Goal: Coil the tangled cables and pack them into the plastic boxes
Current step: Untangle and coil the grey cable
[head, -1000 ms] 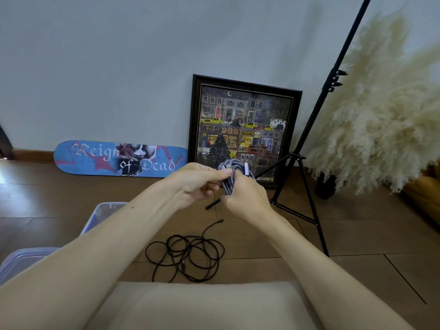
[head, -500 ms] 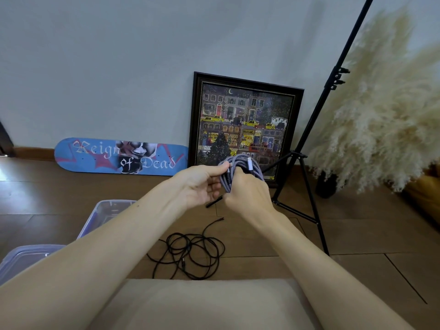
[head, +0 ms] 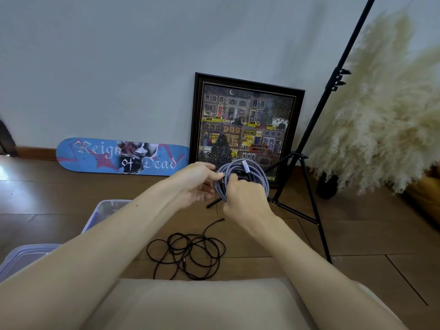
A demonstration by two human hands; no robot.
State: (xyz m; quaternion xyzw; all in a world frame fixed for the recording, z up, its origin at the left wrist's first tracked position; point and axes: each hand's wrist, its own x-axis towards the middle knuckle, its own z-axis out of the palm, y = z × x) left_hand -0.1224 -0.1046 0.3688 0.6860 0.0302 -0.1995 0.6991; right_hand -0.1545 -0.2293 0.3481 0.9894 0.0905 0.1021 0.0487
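change: since the earlier frame the grey cable (head: 253,169) had opened from a tight bundle into a wider round coil.
left hand (head: 195,183): thumb and forefinger pinched a plug end (head: 222,175) at the coil's left edge; the other fingers hung loosely curled below.
right hand (head: 246,204): fingers curled round the coil's lower left side, gripping the loops together.
grey cable: held in the air between both hands, above the floor (head: 357,234) and in front of the picture (head: 247,120); a silver plug (head: 245,164) lay across its top.
black cable (head: 188,256): on the floor below the hands, a loose tangle, touched by neither hand.
boxes: the far box (head: 104,207) and near box (head: 26,254) sat to the left, partly hidden by the left arm (head: 95,246); their contents could not be told.
progress: the grey cable looked nearly coiled, its end probably being tucked in. the black cable was left to coil, and both were left to pack.
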